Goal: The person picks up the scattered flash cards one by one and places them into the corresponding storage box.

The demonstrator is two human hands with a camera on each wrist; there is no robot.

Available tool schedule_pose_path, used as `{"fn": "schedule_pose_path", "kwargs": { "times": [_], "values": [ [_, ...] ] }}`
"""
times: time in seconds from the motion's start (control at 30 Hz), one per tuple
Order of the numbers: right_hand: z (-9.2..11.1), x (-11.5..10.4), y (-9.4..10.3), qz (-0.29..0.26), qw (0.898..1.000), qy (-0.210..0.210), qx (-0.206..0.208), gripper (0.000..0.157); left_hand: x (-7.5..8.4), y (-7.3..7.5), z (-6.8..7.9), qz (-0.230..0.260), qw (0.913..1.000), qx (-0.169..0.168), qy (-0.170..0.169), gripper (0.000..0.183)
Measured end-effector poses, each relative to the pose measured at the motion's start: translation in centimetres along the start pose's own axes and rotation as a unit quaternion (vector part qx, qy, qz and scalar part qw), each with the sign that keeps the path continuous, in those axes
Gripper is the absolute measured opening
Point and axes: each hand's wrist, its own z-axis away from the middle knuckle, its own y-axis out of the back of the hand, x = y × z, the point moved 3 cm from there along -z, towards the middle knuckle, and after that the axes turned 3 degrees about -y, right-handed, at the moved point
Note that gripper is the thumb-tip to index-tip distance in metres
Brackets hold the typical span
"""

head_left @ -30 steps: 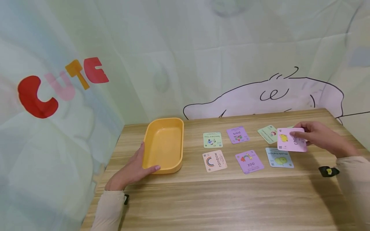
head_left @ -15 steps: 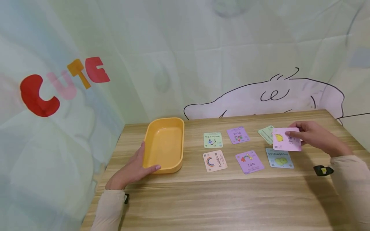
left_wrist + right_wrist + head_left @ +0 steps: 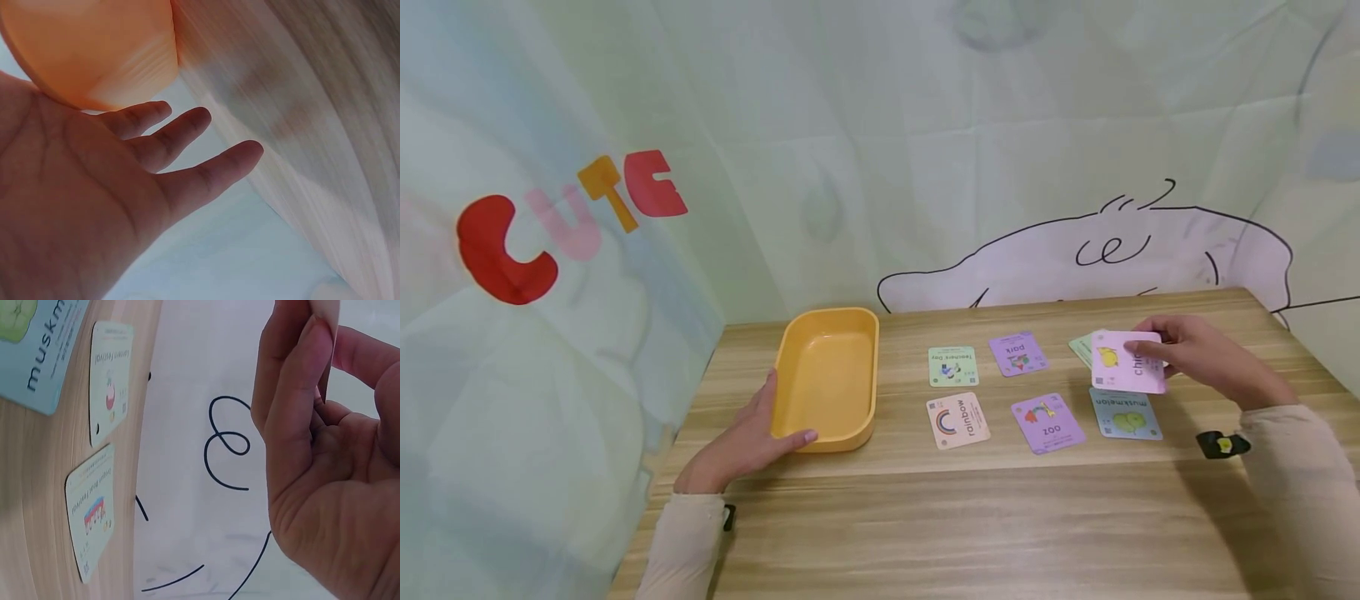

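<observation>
In the head view my right hand [image 3: 1198, 354] pinches a pink picture card [image 3: 1127, 362] between thumb and fingers. A yellow drawing and part of a word show on it. The card is raised over the table and overlaps a green card [image 3: 1081, 347] and the blue muskmelon card [image 3: 1127, 414]. Only the card's edge shows between the fingers in the right wrist view. My left hand [image 3: 745, 437] is at the near left side of a yellow tray [image 3: 874, 379], thumb along its front. In the left wrist view its fingers [image 3: 206, 178] are extended and grip nothing.
Left of the held card lie the zoo card [image 3: 1048, 423], park card [image 3: 1018, 353], Teachers' Day card [image 3: 953, 367] and rainbow card [image 3: 958, 420]. Lantern Festival [image 3: 111, 381] and Dragon Boat Festival [image 3: 91, 512] cards show in the right wrist view. A printed curtain [image 3: 850, 167] hangs behind the table [image 3: 940, 533].
My right hand has moved left with the pink card, which now covers more of the green card behind it. The left hand and the tray have stayed in place.
</observation>
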Motion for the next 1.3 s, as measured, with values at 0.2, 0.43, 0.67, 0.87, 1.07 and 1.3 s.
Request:
{"fn": "schedule_pose_path", "kwargs": {
  "times": [0.2, 0.43, 0.67, 0.87, 1.07, 1.3],
  "values": [
    [-0.2, -0.5, -0.6, -0.024, 1.000, -0.005, -0.006, 0.042, 0.1, 0.0, 0.0, -0.004, 1.0000, -0.003, 0.003, 0.123],
    [-0.5, -1.3, -1.5, -0.049, 0.999, -0.004, -0.010, 0.044, 0.4, 0.3, 0.2, -0.008, 0.9998, -0.007, 0.014, 0.124],
    [-0.7, -2.0, -2.0, -0.070, 0.998, -0.002, -0.012, 0.042, 0.4, 0.3, 0.2, -0.003, 0.9999, -0.006, 0.015, 0.124],
    [-1.0, -2.4, -2.3, -0.082, 0.996, 0.000, -0.018, 0.046, 0.2, 0.1, 0.2, 0.004, 0.9999, -0.006, 0.010, 0.123],
    [-1.1, -3.3, -2.5, -0.093, 0.995, 0.009, -0.018, 0.044, 0.0, 0.0, 0.1, 0.003, 1.0000, 0.000, 0.003, 0.122],
    [-1.5, -3.9, -2.8, -0.096, 0.995, 0.014, -0.021, 0.043, 0.0, 0.0, 0.1, 0.007, 1.0000, 0.002, 0.003, 0.122]
  ]
}}
